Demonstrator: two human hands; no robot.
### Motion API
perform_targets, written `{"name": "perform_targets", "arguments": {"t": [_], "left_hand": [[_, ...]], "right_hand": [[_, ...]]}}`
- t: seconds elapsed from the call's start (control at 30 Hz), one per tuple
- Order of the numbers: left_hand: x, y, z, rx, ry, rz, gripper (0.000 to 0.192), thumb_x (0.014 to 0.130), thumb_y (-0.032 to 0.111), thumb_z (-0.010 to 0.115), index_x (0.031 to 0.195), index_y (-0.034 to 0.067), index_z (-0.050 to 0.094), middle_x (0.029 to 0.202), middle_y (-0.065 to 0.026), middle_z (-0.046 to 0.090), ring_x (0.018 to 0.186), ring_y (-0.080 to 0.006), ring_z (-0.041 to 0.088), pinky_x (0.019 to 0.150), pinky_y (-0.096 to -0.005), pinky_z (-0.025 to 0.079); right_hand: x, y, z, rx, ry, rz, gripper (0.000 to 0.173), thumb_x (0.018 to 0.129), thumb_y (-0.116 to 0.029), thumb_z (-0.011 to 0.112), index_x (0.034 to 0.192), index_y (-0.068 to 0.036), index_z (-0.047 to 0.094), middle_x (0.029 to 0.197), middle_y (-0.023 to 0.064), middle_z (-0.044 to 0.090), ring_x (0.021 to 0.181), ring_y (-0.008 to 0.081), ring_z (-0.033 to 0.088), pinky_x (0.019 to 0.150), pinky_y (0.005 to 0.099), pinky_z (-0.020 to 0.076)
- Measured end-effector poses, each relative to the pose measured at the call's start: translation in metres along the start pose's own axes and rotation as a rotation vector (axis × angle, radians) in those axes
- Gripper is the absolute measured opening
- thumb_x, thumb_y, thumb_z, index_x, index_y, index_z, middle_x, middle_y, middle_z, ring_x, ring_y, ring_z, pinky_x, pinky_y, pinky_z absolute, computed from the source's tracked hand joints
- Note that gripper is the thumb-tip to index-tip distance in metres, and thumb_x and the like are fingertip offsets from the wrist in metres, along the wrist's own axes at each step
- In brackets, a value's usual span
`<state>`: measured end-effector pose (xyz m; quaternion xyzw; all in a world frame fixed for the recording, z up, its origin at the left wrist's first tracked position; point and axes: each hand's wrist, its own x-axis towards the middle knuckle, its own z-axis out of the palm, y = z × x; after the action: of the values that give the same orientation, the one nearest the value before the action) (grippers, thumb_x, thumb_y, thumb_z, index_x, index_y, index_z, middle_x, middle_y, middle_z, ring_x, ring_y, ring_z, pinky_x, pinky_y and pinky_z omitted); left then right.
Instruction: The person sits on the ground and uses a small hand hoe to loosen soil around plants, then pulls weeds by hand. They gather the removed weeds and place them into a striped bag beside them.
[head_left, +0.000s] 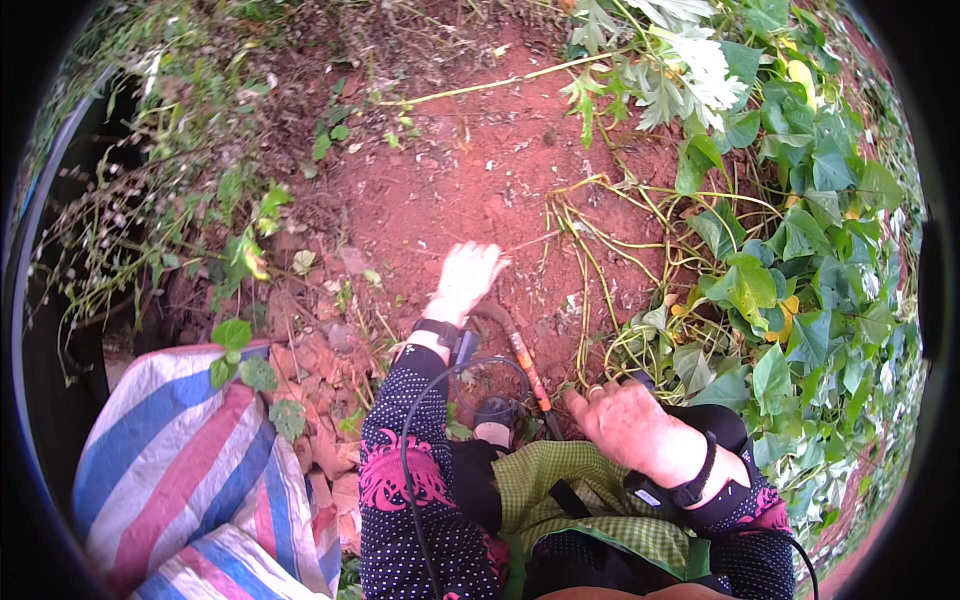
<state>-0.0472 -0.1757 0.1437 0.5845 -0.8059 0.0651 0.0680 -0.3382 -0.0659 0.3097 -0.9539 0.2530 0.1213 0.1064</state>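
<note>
My left hand (466, 279) reaches forward over bare red soil (480, 172), palm down and strongly overexposed. A thin reddish stem (534, 241) runs from near its fingertips toward the vines; whether the fingers grip it cannot be seen. Just behind that hand, a hooked tool with an orange handle (529, 367) lies on the ground, its curved end partly covered by the wrist. My right hand (626, 421) is low in front of my lap, fingers bent, a ring on one. It is beside trailing green vines (592, 270); its fingertips and anything in them are not clear.
Dense leafy vines (802, 255) spread along the right. A striped woven plastic sack (180, 457) stands at lower left near broken reddish rubble (326, 420). Dry weeds (180, 172) fill the upper left. A cut leafy stalk (510, 81) crosses the far soil. A shoe (495, 409) shows below.
</note>
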Motion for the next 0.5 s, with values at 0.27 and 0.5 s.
{"name": "perform_targets", "arguments": {"t": [0.27,0.5], "left_hand": [[-0.004,0.124,-0.145,-0.263,0.448,0.141,0.022,0.083,0.032,0.061,0.083,0.011,0.055,0.070,-0.0043,0.053,0.070,-0.0208,0.056,0.066,-0.0355,0.042],[-0.045,0.187,-0.213,-0.637,0.778,0.132,0.025,0.069,0.013,0.069,0.088,0.004,0.055,0.071,-0.0092,0.054,0.062,-0.0278,0.053,0.057,-0.0381,0.041]], "right_hand": [[0.022,0.006,0.010,0.186,0.241,0.168,0.028,0.080,-0.023,0.060,0.100,-0.004,0.058,0.076,0.0137,0.065,0.072,0.0321,0.065,0.063,0.0440,0.0516],[0.027,0.001,0.018,0.367,0.282,0.025,0.028,0.087,-0.018,0.053,0.111,-0.004,0.058,0.104,0.0179,0.065,0.095,0.0290,0.063,0.079,0.0428,0.0507]]}}
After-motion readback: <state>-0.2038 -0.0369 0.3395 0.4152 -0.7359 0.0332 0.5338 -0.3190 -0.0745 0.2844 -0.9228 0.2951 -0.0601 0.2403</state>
